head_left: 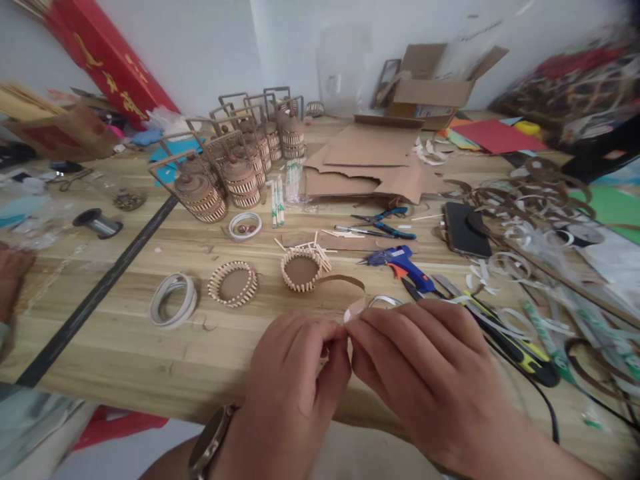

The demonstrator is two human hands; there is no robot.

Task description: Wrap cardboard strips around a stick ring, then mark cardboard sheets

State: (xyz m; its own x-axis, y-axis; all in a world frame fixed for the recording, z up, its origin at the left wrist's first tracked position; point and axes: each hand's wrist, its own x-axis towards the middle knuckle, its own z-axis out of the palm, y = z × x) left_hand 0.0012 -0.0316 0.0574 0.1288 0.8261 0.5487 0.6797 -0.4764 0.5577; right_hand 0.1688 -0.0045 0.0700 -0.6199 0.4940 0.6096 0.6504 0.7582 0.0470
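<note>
My left hand point(300, 367) and my right hand point(420, 367) meet at the table's front edge, fingertips pinched together. Between them is a thin brown strip point(354, 308) with a white face or backing; most of it is hidden by my fingers. A curved brown band point(345, 279) rises just beyond, beside a round tray point(301, 269) ringed with short wooden sticks. A similar stick-ringed tray point(233, 283) lies to its left, then white tape rolls point(173, 301). Right of the trays rests a blue glue gun point(400, 263). A yellow-black cutter point(515, 343) lies past my right hand.
Several stick-covered lidded containers with handles point(240, 177) stand at the back left. Cardboard sheets point(367, 150), pliers point(387, 217) and a phone point(466, 229) lie farther back. Curled strip scraps point(530, 200) crowd the right. Another person's arm point(13, 277) shows at the left edge.
</note>
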